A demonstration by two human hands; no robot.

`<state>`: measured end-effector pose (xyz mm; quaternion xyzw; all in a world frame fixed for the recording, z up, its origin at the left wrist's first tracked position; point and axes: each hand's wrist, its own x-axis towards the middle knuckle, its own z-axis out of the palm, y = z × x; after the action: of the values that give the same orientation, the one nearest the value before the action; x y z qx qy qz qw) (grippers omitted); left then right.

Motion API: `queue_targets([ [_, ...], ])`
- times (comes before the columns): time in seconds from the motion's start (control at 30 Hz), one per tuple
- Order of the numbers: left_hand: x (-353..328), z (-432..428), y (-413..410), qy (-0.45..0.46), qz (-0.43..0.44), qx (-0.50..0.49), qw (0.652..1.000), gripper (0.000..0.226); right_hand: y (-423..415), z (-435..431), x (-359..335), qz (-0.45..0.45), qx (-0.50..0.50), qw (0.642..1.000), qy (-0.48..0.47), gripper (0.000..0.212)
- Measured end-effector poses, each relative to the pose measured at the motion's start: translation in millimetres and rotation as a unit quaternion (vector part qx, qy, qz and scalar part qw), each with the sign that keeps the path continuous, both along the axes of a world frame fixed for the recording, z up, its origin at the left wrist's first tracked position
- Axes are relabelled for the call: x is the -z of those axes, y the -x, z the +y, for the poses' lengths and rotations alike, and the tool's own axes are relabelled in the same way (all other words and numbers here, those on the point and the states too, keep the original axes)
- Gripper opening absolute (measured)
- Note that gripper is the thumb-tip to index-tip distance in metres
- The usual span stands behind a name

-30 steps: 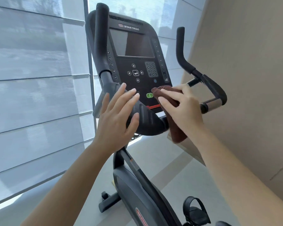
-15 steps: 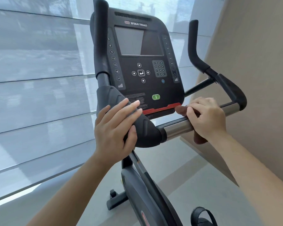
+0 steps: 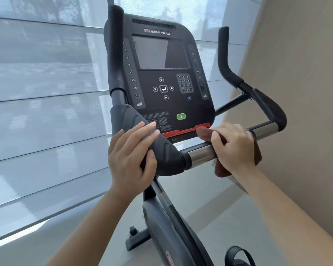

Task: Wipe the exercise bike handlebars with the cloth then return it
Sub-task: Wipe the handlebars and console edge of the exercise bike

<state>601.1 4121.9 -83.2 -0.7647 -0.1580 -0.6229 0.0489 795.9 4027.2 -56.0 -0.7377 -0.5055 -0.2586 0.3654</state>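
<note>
While our right grip [image 3: 236, 148] clamps the cloth [image 3: 203, 131] round the handlebar [image 3: 200, 155] below the screen [image 3: 152, 52], left grip [image 3: 131, 158] resting flat, wiping seems underway; returning awaits.

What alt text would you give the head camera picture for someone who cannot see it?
A person's right hand wraps a brown cloth around an exercise bike's chrome handlebar; the left hand rests on the black pad below the console.

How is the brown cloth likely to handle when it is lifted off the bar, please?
Probably floppy: the cloth drapes over the chrome bar and hangs below the right hand. Likely light, since fingers alone hold it.
</note>
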Motion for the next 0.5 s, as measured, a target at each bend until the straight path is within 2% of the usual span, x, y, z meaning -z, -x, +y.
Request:
queue_targets([
  [0.1, 0, -1, -1, -0.001, -0.012, -0.002, 1.000, 0.035, 15, 3, 4, 0.012, 0.016, 1.000, -0.010, 0.042],
  [0.23, 0, 1, -2, -0.005, -0.015, -0.005, 1.000, 0.035, 66, 9, 12, -0.003, -0.027, 0.999, -0.037, 0.037],
  [0.33, -1, -1, 1, 0.009, 0.008, -0.010, 1.000, 0.034, 67, 3, 2, -0.010, -0.054, 0.998, 0.009, 0.043],
  [0.47, -1, -7, 4, 0.036, 0.031, -0.022, 0.999, 0.034, 45, -15, -16, 0.024, -0.189, 0.978, 0.080, 0.037],
  [0.5, 0, -8, 4, 0.040, 0.034, -0.027, 0.998, 0.034, 40, -17, -17, 0.008, -0.202, 0.976, 0.087, 0.037],
])
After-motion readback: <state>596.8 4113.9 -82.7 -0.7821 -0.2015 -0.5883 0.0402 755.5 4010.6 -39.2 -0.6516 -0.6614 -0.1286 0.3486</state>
